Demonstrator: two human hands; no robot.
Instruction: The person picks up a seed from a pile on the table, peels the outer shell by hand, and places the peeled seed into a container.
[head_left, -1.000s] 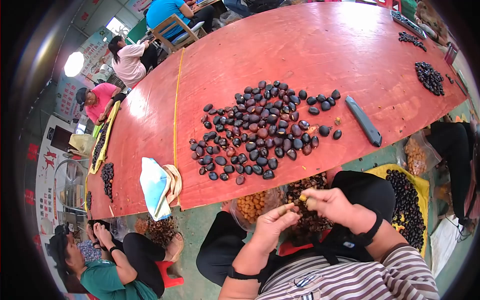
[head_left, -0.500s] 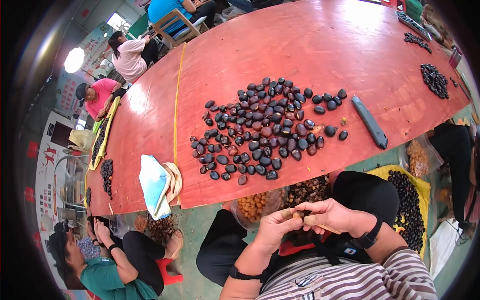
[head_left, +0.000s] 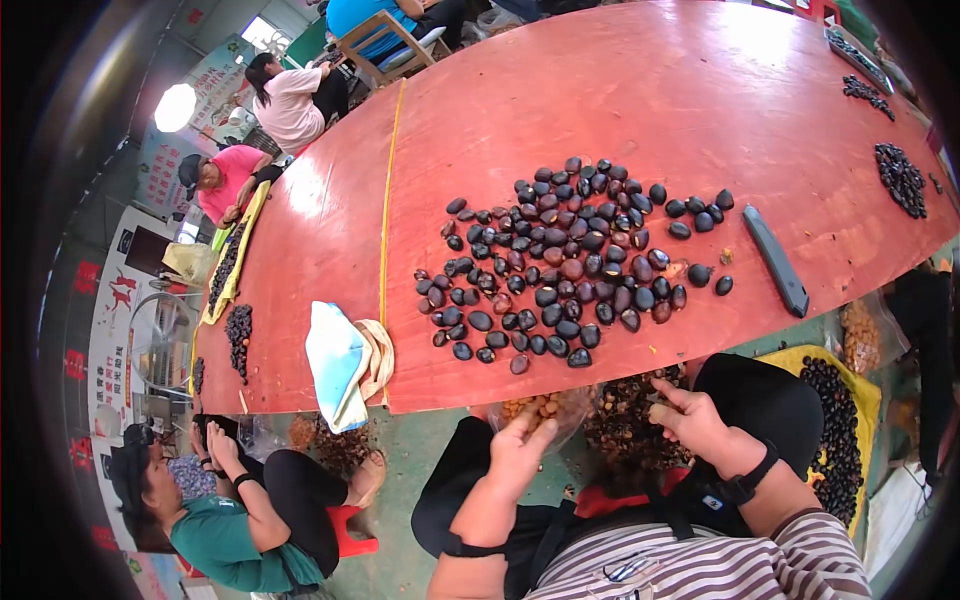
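My left hand (head_left: 520,448) reaches down to the mouth of a clear bag of peeled yellow nuts (head_left: 541,407) between my knees, fingers stretched toward it. To the right, my right hand (head_left: 694,420) hovers over a heap of brown shells (head_left: 628,425), thumb out and fingers curled; what it holds is hidden. Both wrists wear black bands. A large pile of dark chestnuts (head_left: 570,258) lies on the red table (head_left: 650,110) just beyond my hands.
A dark flat bar (head_left: 777,260) lies right of the pile. A folded blue-white cloth (head_left: 340,362) hangs over the table edge. A yellow tray of dark chestnuts (head_left: 836,430) sits at my right. A person in green (head_left: 225,520) sits lower left; others work along the far left.
My hands were together at my chest working a nut. They have parted: the left went forward to the bag of peeled nuts, the right out over the shell heap.
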